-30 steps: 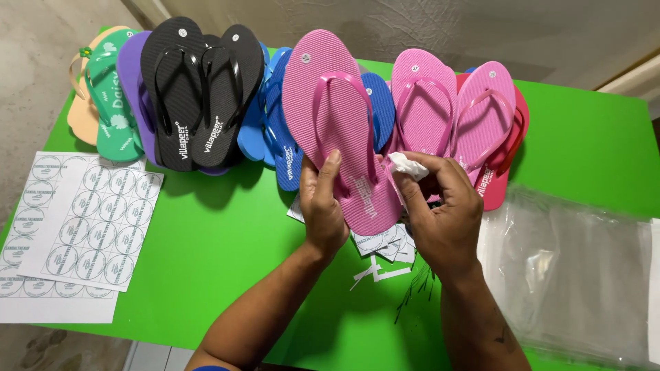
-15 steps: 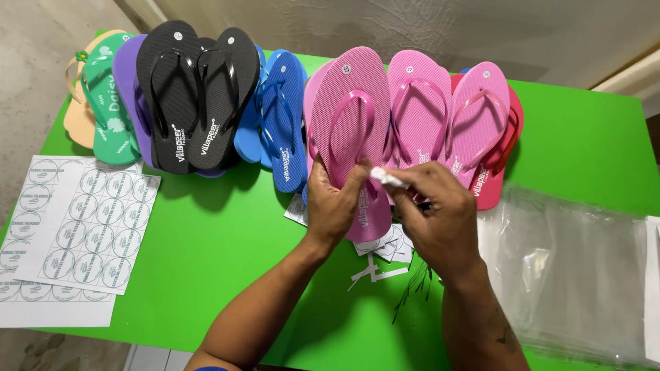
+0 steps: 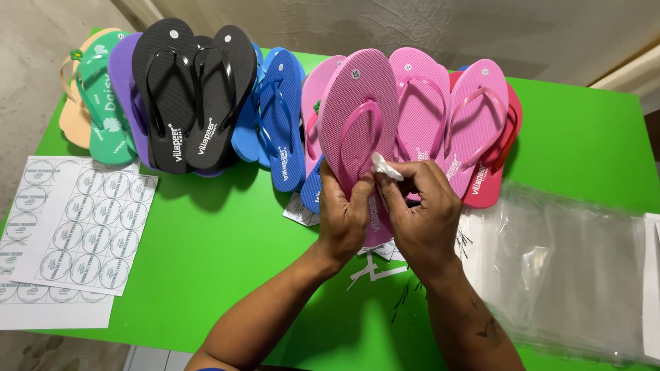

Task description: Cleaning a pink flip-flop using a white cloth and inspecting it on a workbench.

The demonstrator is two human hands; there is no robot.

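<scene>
At the far left I see sheets of round stickers (image 3: 75, 227) lying flat on the green table (image 3: 206, 261). Behind them stands a row of flip-flops: a peach and green pair (image 3: 93, 103), a purple one (image 3: 127, 82), a black pair (image 3: 192, 89) and a blue pair (image 3: 275, 113).

Near the centre, my left hand (image 3: 344, 216) grips the lower edge of the pink flip-flop (image 3: 361, 117), fingers closed around its heel end, thumb on the upper face. The sandal is raised off the table, toe end pointing away from me, tilted slightly left. Its footbed is finely textured, a mid pink, with a matching pink thong strap and a small round white sticker near the toe.

My right hand (image 3: 423, 213) sits just beside the left, fingertips pinched together on a small white tag (image 3: 385, 167), which touches the sandal's right edge below the strap.

Further right, more pink flip-flops (image 3: 447, 110) lie over a red one (image 3: 505, 158). A stack of clear plastic bags (image 3: 570, 261) lies at the right end of the table. Small paper scraps (image 3: 375, 264) lie below my hands.
</scene>
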